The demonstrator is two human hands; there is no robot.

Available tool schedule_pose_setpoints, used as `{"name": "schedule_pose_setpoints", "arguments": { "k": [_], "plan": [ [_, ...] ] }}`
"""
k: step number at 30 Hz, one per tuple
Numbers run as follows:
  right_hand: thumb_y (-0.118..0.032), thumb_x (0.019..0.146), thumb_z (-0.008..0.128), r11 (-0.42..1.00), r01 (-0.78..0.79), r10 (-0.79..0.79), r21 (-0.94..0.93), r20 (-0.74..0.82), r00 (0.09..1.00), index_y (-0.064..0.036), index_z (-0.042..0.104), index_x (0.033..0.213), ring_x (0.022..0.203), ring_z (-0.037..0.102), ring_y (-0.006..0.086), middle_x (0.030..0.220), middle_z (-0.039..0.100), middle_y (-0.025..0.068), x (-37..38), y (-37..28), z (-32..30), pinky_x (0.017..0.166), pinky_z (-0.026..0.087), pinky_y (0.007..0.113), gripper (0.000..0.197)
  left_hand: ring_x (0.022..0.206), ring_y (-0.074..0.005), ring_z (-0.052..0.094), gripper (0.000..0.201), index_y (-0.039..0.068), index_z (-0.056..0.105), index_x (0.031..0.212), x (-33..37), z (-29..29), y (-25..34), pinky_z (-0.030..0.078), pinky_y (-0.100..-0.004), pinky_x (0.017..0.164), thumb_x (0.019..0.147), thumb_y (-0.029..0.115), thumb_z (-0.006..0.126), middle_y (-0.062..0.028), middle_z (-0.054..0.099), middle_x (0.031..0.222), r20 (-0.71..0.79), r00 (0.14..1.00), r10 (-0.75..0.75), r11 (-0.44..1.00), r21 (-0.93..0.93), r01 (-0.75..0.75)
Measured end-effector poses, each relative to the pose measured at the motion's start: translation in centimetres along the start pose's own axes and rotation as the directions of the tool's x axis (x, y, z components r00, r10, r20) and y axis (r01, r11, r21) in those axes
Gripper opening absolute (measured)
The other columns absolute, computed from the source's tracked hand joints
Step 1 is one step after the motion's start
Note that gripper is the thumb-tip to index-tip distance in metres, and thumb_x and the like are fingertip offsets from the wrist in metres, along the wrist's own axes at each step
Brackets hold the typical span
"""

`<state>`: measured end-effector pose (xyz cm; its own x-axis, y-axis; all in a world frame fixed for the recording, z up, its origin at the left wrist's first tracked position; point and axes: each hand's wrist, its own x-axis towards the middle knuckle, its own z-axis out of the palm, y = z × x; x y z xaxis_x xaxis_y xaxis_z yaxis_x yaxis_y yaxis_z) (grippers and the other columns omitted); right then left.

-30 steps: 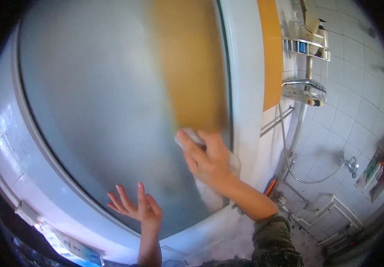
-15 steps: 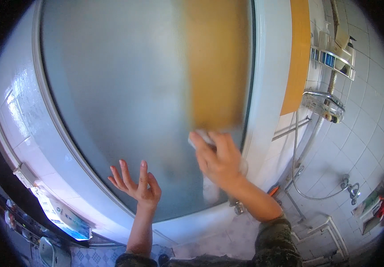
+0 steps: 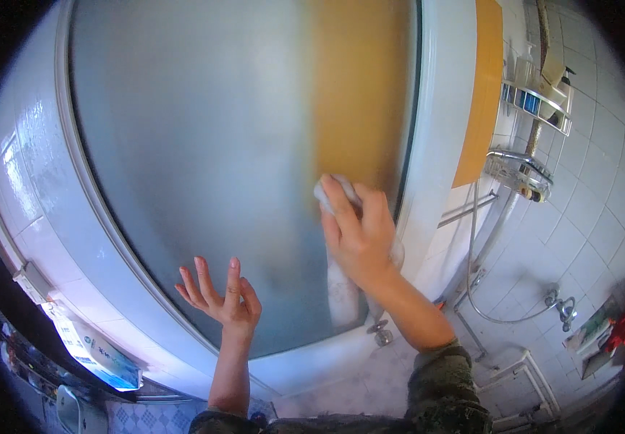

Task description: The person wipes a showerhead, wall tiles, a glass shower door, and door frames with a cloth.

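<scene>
A white cloth (image 3: 342,293) is bunched in my right hand (image 3: 361,239), its wad showing past my fingertips and a length of it hanging below my wrist. The hand presses the wad to the frosted glass (image 3: 204,145) of a white-framed door, by the lower end of a yellow area seen through the pane. My left hand (image 3: 231,300) is in front of the glass lower down, palm up, its fingers spread and nothing in them. Whether it touches the pane I cannot tell.
A round door knob (image 3: 383,336) sits at the lower right of the door. Farther right are wire shelves (image 3: 537,101) with bottles, a shower hose (image 3: 471,267) and a tap (image 3: 562,307). A white-and-blue package (image 3: 102,354) lies at the lower left.
My right hand has moved up the glass with the cloth, and more of the hanging cloth shows. My left hand has stayed almost where it was.
</scene>
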<state>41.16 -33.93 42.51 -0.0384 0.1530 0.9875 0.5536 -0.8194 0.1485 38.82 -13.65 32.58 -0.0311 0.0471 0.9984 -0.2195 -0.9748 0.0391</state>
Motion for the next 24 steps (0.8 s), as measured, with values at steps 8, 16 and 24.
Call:
{"name": "schedule_pose_setpoints", "arguments": {
  "k": [8,16,24],
  "plan": [
    [-0.018,0.074,0.069,0.968,-0.251,0.247,0.029,0.095,0.964,-0.0114,0.058,0.094,0.076,0.053,0.0262,0.088,0.049,0.0095,1.0,-1.6,-0.9,0.063,0.045,0.036,0.024,0.135,-0.0345,0.021,0.038,0.022,0.062,0.115,-0.4,-0.2,-0.2,0.005,-0.0501,0.11,0.08,0.01,0.051,-0.0141,0.037,0.14,0.036,0.999,-0.017,1.0,0.01,0.017],
    [-0.013,0.07,0.071,0.971,-0.215,0.204,0.101,0.114,0.972,-0.0113,0.059,0.085,0.067,0.054,0.0254,0.085,0.05,0.009,1.0,-0.6,-1.2,0.055,0.045,0.036,0.019,0.135,-0.0347,0.022,0.04,0.024,0.062,0.115,-0.5,0.0,-0.1,0.005,-0.0503,0.11,0.078,0.01,0.054,-0.0124,0.038,0.139,0.032,0.999,-0.039,0.999,-0.005,0.039],
    [-0.008,0.064,0.072,0.998,-0.015,0.01,0.057,0.089,0.996,-0.0117,0.061,0.086,0.068,0.054,0.0252,0.086,0.05,0.0097,0.4,-0.9,-0.5,0.056,0.045,0.035,0.024,0.135,-0.035,0.02,0.035,0.022,0.062,0.116,-0.5,-0.1,-0.3,0.006,-0.0508,0.109,0.083,0.015,0.051,-0.015,0.037,0.139,0.047,0.999,-0.01,0.999,0.033,0.009]
  ]
}}
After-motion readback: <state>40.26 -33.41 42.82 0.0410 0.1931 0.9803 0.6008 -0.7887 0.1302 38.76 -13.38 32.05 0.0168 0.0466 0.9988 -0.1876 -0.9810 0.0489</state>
